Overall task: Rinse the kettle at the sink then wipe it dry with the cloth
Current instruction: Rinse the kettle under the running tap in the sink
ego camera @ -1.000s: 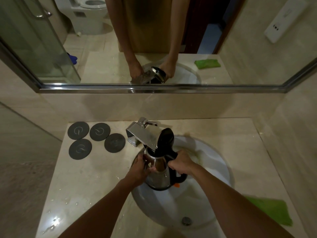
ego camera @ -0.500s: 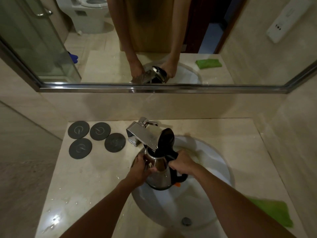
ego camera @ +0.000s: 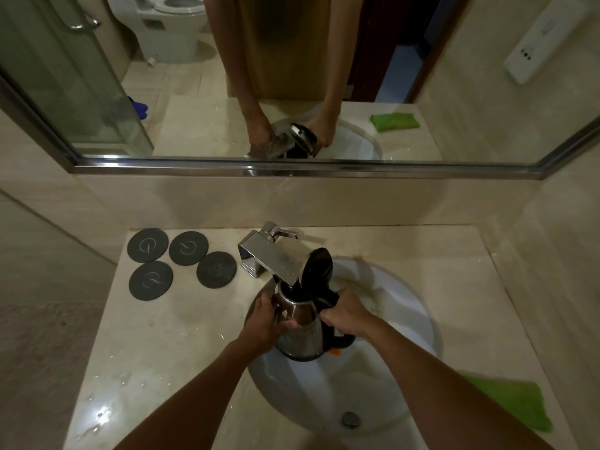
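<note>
I see a shiny stainless-steel electric kettle with black plastic handle and base (ego camera: 303, 329) held over the far-left part of the white oval sink basin (ego camera: 406, 323), its mouth right under the square chrome faucet spout (ego camera: 272, 259). Its black round lid (ego camera: 317, 267) stands flipped up, the opening is dark inside, and a small orange tab (ego camera: 335, 352) shows at the base on the near right. The steel body is mirror-bright with reflections and narrows toward the top. My left hand (ego camera: 264, 323) wraps the steel body from the left, thumb across the front. My right hand (ego camera: 345, 316) is curled tight round the black handle on the right. I cannot tell if water is running.

A green folded cloth (ego camera: 516, 404) lies on the beige marble counter (ego camera: 156, 345) at near right, well apart from the kettle. Four dark grey round coasters (ego camera: 181, 261) sit far left of the faucet. The round metal drain (ego camera: 350, 418) is at the near end of the basin. A wall mirror (ego camera: 292, 76) above reflects the arms and kettle.
</note>
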A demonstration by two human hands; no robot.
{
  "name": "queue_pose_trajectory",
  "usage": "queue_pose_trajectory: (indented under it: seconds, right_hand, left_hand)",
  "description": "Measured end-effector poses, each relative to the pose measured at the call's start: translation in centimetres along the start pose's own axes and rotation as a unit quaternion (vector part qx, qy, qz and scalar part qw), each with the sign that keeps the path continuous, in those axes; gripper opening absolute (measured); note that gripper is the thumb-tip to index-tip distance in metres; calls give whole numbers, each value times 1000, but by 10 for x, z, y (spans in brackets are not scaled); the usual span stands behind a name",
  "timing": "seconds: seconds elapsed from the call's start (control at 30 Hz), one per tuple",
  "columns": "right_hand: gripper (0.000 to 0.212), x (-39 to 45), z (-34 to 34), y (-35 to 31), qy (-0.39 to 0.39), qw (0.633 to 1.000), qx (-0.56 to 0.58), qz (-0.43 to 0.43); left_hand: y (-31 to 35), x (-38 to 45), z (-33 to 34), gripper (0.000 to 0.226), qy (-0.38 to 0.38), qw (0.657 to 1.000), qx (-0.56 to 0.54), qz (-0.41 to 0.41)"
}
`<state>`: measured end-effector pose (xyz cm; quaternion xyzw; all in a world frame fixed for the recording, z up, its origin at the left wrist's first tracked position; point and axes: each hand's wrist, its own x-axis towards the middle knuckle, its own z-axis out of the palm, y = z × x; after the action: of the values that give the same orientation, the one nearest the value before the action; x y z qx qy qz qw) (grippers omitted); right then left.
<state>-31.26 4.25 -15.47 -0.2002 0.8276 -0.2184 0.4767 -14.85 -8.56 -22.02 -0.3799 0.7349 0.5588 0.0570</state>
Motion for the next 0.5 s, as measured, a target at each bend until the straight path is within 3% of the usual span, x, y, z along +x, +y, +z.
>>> queue_pose_trajectory:
  seconds: [0.5]
  right_hand:
    - [19,0,2,6,11,1000,-18,-18]
  left_hand:
    - [6,-9,6,82,22,999,43,10]
